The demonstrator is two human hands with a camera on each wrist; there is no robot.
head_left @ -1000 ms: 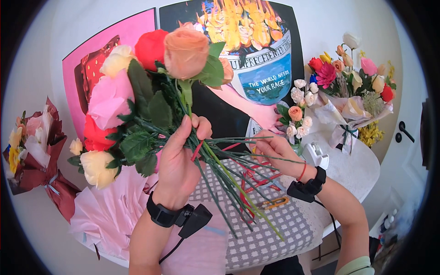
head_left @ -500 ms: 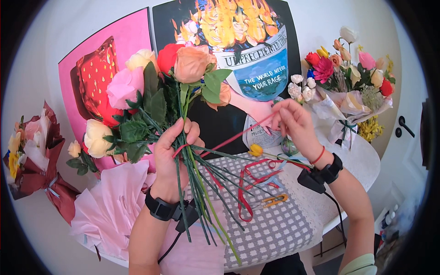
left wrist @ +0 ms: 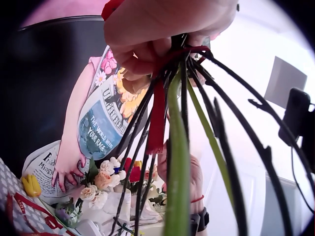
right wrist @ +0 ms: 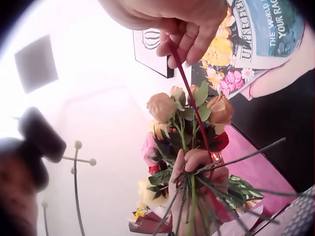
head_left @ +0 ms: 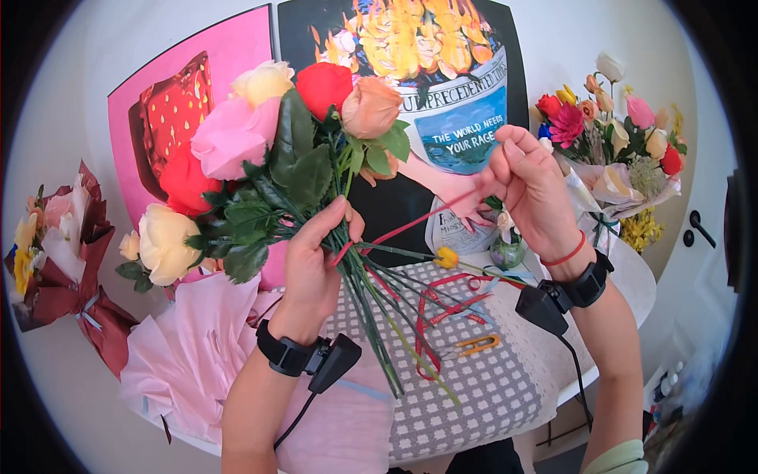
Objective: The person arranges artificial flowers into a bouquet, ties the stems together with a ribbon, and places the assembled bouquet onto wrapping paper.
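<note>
In the head view my left hand (head_left: 314, 265) grips the bundle of green stems (head_left: 371, 316) just below the blooms, where a red ribbon (head_left: 418, 220) crosses them. Pink, red, cream and peach roses (head_left: 235, 138) lean to the upper left. My right hand (head_left: 530, 193) is raised at the right and pinches the ribbon, which runs taut and slanting between the hands. The right wrist view shows the ribbon (right wrist: 194, 103) coming from between thumb and fingers. A short red ribbon end (left wrist: 156, 120) hangs among the stems in the left wrist view.
On the checked cloth (head_left: 474, 411) lie a loose red ribbon (head_left: 430, 316), orange-handled scissors (head_left: 478, 344) and a yellow tulip (head_left: 447, 257). Pink wrapping (head_left: 189, 355) is at the left. Wrapped bouquets stand at the far left (head_left: 79, 268) and back right (head_left: 616, 186).
My right hand has moved from beside the stems up and to the right, drawing the ribbon out. The bouquet in my left hand has tilted and shifted slightly.
</note>
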